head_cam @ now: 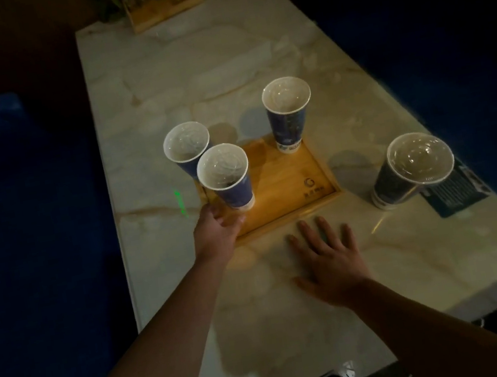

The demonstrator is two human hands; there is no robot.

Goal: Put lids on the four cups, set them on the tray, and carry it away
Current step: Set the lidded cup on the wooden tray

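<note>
A wooden tray [293,190] lies on the marble table. Three blue paper cups with clear lids stand on it: one at the far left [187,147], one at the near left [229,181], one at the far right corner [287,116]. A fourth lidded cup [408,171] stands on the table to the right of the tray. My left hand [218,232] grips the tray's near-left corner, next to the near-left cup's base. My right hand [330,253] lies flat on the table with fingers spread, just in front of the tray's near edge, holding nothing.
A dark printed card [458,189] lies by the fourth cup at the table's right edge. At the far end stands a wooden holder [164,8] with a plant and small items. Dark blue seats [11,195] flank the table on both sides.
</note>
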